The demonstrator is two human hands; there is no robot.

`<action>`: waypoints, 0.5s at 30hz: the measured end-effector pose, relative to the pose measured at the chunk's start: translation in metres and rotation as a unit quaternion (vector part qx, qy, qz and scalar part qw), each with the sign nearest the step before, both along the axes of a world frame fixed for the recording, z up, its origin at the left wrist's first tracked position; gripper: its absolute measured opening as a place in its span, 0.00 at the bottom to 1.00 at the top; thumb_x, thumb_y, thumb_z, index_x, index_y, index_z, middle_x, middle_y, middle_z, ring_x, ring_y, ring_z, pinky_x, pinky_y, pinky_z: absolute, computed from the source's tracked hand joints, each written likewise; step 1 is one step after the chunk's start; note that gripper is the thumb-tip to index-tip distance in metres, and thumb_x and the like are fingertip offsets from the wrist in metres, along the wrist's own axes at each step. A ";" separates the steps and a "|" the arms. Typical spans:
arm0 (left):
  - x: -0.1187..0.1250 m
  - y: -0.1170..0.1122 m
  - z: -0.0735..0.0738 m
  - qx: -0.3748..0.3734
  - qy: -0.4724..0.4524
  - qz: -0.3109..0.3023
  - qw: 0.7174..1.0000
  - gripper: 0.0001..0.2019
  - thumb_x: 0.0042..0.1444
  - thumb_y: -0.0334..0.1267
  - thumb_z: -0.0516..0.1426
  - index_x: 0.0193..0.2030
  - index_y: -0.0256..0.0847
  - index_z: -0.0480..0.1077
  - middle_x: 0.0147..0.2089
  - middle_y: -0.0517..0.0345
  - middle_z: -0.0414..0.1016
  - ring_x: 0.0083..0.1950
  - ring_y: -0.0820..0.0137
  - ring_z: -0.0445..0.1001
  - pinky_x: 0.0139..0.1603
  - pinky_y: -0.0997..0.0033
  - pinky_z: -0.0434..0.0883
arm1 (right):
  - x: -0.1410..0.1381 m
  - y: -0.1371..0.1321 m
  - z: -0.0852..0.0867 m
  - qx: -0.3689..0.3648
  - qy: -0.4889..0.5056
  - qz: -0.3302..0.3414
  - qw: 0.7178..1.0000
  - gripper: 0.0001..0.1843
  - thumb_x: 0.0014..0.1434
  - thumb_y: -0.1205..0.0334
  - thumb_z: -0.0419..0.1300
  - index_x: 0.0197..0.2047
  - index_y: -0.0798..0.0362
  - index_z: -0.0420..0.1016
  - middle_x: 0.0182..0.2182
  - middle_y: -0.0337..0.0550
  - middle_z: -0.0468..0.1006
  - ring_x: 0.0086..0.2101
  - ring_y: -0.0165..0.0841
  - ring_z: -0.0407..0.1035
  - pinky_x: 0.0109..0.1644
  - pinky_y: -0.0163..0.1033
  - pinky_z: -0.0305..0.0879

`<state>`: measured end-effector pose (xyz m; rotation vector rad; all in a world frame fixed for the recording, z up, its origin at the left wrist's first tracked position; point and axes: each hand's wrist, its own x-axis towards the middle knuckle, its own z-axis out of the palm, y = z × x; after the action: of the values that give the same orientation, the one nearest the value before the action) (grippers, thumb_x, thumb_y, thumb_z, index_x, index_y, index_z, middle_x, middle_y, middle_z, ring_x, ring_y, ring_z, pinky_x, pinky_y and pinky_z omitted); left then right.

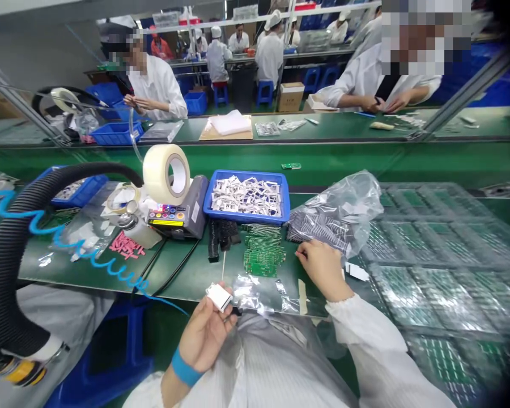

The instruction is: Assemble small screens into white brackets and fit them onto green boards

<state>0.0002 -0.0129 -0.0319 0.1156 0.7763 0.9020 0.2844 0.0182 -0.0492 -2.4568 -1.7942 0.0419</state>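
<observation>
- Two hands in view: your left hand [204,334], grip closed on a white square block [219,297]; your right hand [325,269], grip open, fingertips just beside a clear plastic bag [335,215] at 1 o'clock.
- One stack of green circuit boards [263,255] at 12 o'clock, lying on a silver anti-static bag [255,294].
- One blue tray [246,174] of white pieces, beyond the boards at 12 o'clock.
- One tape roll [166,174] on a tape dispenser [191,212], 11 o'clock.
- Stacked clear trays of circuit boards [433,266], 2 o'clock, beside the green bench [187,277].
</observation>
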 end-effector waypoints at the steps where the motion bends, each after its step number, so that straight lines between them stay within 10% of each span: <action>1: 0.000 0.000 0.001 0.016 0.004 -0.001 1.000 0.21 0.39 0.42 0.69 0.42 0.43 0.76 0.40 0.57 0.78 0.30 0.75 0.70 0.36 0.69 0.72 | 0.000 0.001 -0.002 0.005 -0.005 0.005 1.000 0.09 0.58 0.65 0.56 0.29 0.55 0.75 0.31 0.50 0.75 0.35 0.43 0.66 0.35 0.42 0.47; 6: -0.002 -0.001 0.008 0.098 0.024 -0.012 0.995 0.21 0.41 0.43 0.68 0.44 0.41 0.76 0.38 0.54 0.79 0.34 0.73 0.72 0.38 0.71 0.71 | -0.022 -0.003 0.022 0.086 0.029 0.094 0.991 0.12 0.62 0.64 0.50 0.32 0.54 0.73 0.32 0.48 0.75 0.37 0.40 0.65 0.43 0.47 0.51; 11: -0.002 -0.001 0.012 0.145 0.024 -0.010 0.989 0.20 0.43 0.45 0.67 0.43 0.39 0.77 0.36 0.54 0.79 0.35 0.73 0.72 0.37 0.73 0.69 | -0.083 -0.021 0.070 0.251 0.203 0.367 0.872 0.11 0.64 0.66 0.49 0.32 0.50 0.69 0.29 0.37 0.74 0.37 0.33 0.63 0.58 0.54 0.44; 15: -0.003 -0.002 0.014 0.150 0.035 -0.015 0.988 0.20 0.44 0.46 0.66 0.43 0.39 0.77 0.35 0.54 0.78 0.35 0.71 0.72 0.38 0.71 0.68 | -0.114 -0.025 0.081 0.283 0.152 0.437 0.840 0.09 0.61 0.70 0.53 0.30 0.51 0.70 0.27 0.34 0.74 0.38 0.33 0.62 0.62 0.59 0.39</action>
<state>-0.0031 -0.0153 -0.0179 0.4240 0.6976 0.9854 0.1708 -0.0069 0.0318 -1.0450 -2.1824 -0.0277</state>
